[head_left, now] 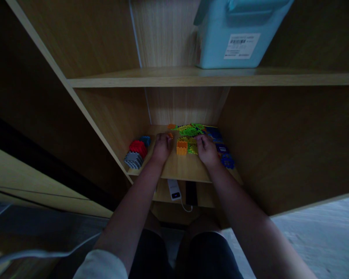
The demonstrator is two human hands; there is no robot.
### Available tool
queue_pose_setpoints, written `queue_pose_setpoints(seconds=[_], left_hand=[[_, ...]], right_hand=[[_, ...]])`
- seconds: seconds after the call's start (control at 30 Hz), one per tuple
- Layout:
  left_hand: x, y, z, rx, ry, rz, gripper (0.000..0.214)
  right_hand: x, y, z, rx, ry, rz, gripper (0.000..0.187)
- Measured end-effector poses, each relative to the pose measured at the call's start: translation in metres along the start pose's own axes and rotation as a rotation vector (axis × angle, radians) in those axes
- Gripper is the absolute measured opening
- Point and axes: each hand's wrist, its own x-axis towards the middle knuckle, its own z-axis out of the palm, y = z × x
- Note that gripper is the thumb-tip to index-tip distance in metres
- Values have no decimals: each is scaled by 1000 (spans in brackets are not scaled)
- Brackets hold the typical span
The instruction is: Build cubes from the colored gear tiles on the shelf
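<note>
My left hand [161, 147] pinches a small orange interlocking toy tile [170, 135] above the middle shelf. Closed in a pinch, my right hand [207, 150] hovers at the edge of the green and yellow tiles; anything between its fingers is too small to make out. Between my hands stands a neat stack of orange tiles [182, 147]. Loose green tiles [192, 130] lie behind it, with another orange tile [171, 126] at the back. Blue tiles [227, 161] are spread to the right of my right hand.
Stacks of grey tiles [133, 159], red tiles [138, 148] and blue tiles [145, 140] line the shelf's left side. A light-blue bin [229, 46] stands on the upper shelf [163, 77]. Below lie a white device [173, 190] with a cable and a dark flat object [191, 193].
</note>
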Motion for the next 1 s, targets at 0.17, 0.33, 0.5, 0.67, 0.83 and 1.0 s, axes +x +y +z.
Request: queue_pose_setpoints(seconds=[0.17, 0.33, 0.5, 0.67, 0.83, 1.0], left_hand=[[-5, 26, -20, -36, 128, 158, 17], [-15, 43, -20, -13, 37, 395, 21], [-17, 46, -13, -16, -7, 546, 21], [-16, 45, -13, 3, 5, 538, 13], [-17, 45, -13, 40, 32, 526, 13], [-18, 45, -13, 101, 49, 547, 17]], right_hand=[[-2, -17, -5, -26, -35, -86, 35], [-3, -29, -5, -106, -88, -247, 30], [-4, -27, -1, -183, -75, -415, 21], [-4, -27, -2, -189, -55, -429, 20], [-4, -27, 1, -174, -68, -399, 20], [-4, -27, 3, -87, -92, -357, 20]])
